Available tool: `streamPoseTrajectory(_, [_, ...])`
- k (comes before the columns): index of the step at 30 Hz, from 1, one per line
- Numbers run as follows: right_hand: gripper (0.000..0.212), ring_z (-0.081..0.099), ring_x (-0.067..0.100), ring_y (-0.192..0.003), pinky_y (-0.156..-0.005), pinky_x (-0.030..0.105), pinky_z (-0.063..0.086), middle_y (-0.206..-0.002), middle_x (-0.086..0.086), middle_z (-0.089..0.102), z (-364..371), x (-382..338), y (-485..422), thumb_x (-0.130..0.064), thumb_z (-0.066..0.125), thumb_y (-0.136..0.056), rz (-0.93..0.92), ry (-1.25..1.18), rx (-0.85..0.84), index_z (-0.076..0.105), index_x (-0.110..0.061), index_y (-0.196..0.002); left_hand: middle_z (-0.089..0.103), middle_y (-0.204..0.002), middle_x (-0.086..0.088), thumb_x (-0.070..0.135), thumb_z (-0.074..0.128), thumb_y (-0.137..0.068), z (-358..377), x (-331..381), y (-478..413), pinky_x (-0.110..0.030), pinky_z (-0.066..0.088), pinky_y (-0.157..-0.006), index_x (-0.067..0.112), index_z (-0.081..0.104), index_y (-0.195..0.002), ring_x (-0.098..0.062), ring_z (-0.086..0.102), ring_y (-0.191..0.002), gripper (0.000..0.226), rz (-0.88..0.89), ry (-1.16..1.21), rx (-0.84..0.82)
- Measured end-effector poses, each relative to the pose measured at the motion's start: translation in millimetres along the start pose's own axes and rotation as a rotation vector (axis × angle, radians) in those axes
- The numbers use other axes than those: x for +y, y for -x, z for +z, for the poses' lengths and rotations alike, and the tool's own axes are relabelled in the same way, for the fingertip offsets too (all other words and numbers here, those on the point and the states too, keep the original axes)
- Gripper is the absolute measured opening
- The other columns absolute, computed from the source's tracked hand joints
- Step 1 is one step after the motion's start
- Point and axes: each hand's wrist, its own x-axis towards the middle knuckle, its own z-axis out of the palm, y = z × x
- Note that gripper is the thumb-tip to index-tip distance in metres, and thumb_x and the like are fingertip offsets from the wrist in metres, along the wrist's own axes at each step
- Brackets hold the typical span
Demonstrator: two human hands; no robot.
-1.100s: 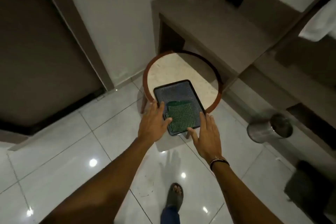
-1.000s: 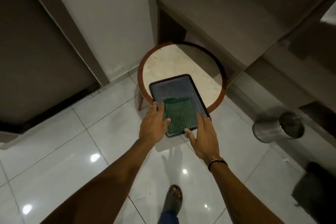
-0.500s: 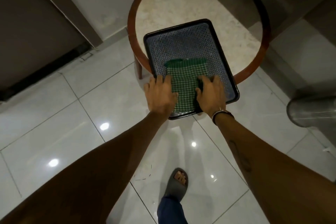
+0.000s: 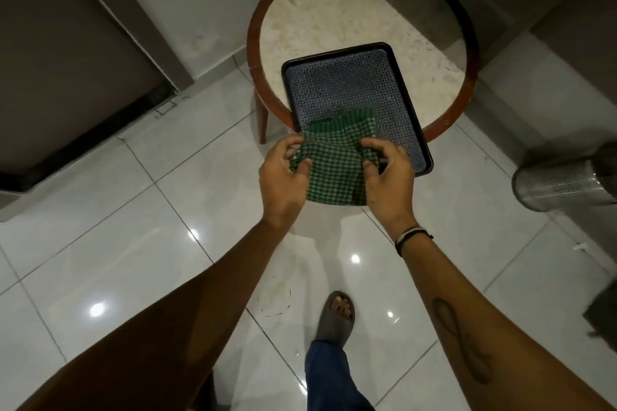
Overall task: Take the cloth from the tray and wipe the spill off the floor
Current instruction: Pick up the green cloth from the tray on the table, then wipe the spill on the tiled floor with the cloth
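The green checked cloth (image 4: 334,165) is gripped by both hands over the near end of the tray (image 4: 347,83), its near half hanging past the tray's near rim above the floor (image 4: 140,210). Its long axis runs away from the person, in line with the tray's length; the far edge, with a plain dark green band, still lies over the tray's patterned bottom, while the near edge points back toward the person's feet. The cloth is lifted and rumpled at both sides where the fingers gather it.

The left hand (image 4: 283,177) pinches the cloth's left edge, thumb on top and fingers curled under, palm turned inward. The right hand (image 4: 387,173) closes on the right edge in the same way, thumb and forefinger bent over the fabric, a band on its wrist. Both forearms reach forward from the bottom corners of the view and converge slightly, with the hands level with each other and the cloth stretched between them.

The tray rests on the round worktop (image 4: 360,10) with a red-brown rim, its near end overhanging that rim. On the floor tiles below the hands, just ahead of the sandalled foot (image 4: 335,317), a faint ring-shaped spill (image 4: 275,300) shows. A perforated metal bin (image 4: 564,183) stands to the right.
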Motion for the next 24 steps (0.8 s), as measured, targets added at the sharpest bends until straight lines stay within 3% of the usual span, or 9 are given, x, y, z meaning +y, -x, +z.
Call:
streamPoseTrajectory(3, [0.039, 0.062, 0.021, -0.126, -0.116, 0.031, 0.05, -0.138, 0.009, 0.065, 15, -17, 53, 0.008, 0.064, -0.101, 0.051, -0.039, -0.005, 0.071, -0.014, -0.132, 0.076, -0.121, 0.009, -0.004, 0.072, -0.099, -49, -8, 31, -0.029, 0.067, -0.097, 0.016, 0.07, -0.136, -0.002, 0.077, -0.111, 0.043, -0.076, 0.105, -0.043])
streamPoseTrajectory(8, [0.038, 0.065, 0.024, -0.129, -0.117, 0.038, 0.054, -0.137, 0.008, 0.071, 59, -35, 157, 0.011, 0.064, -0.099, 0.127, -0.063, -0.026, 0.073, -0.01, -0.129, 0.076, -0.13, -0.006, -0.006, 0.071, -0.099, -137, -44, 87, -0.045, 0.065, -0.105, 0.014, 0.074, -0.134, -0.023, 0.075, -0.12, 0.04, -0.189, 0.06, -0.128])
streamPoseTrajectory(13, [0.037, 0.064, 0.026, -0.125, -0.116, 0.046, 0.055, -0.136, 0.013, 0.069, 114, -39, 276, 0.01, 0.064, -0.099, 0.216, -0.077, -0.068, 0.073, -0.008, -0.13, 0.074, -0.136, -0.009, -0.005, 0.07, -0.099, -229, -97, 145, -0.05, 0.058, -0.114, 0.012, 0.074, -0.135, -0.029, 0.07, -0.127, 0.041, -0.172, -0.151, -0.269])
streamPoseTrajectory(17, [0.039, 0.064, 0.026, -0.12, -0.113, 0.047, 0.056, -0.135, 0.016, 0.067, 153, -35, 359, 0.01, 0.063, -0.1, 0.27, -0.08, -0.116, 0.071, -0.008, -0.134, 0.074, -0.134, -0.012, -0.006, 0.073, -0.097, -296, -143, 194, -0.049, 0.058, -0.114, 0.012, 0.076, -0.133, -0.028, 0.07, -0.121, 0.04, -0.179, -0.269, -0.326])
streamPoseTrajectory(24, [0.042, 0.06, 0.018, -0.116, -0.111, 0.041, 0.056, -0.131, 0.012, 0.064, 194, 25, 447, 0.007, 0.061, -0.103, 0.348, -0.026, -0.202, 0.068, -0.013, -0.14, 0.076, -0.134, -0.01, -0.003, 0.076, -0.097, -322, -241, 259, -0.047, 0.062, -0.11, 0.016, 0.08, -0.121, -0.028, 0.072, -0.121, 0.031, -0.286, -0.297, -0.36])
